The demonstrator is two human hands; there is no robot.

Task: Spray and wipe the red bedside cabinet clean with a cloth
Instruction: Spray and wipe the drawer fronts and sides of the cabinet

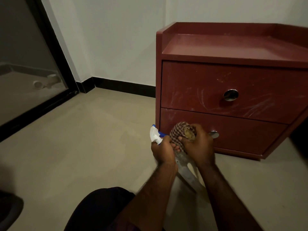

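On the beige floor (83, 139), the red bedside cabinet (233, 90) stands at the right of the frame. Just below and left of it, the left hand (164, 148) grips the spray bottle (155, 135) at the neck, the body slanting to the lower right. The right hand (200, 145), nearer the cabinet, clutches the checked cloth (179, 130).

room of a home, probably a bedroom: a red bedside cabinet (208, 84) with two drawers stands on a plain beige floor (83, 139) against white painted walls (108, 39) with a black skirting (125, 88); a black-framed glass door (25, 55) fills the left side.
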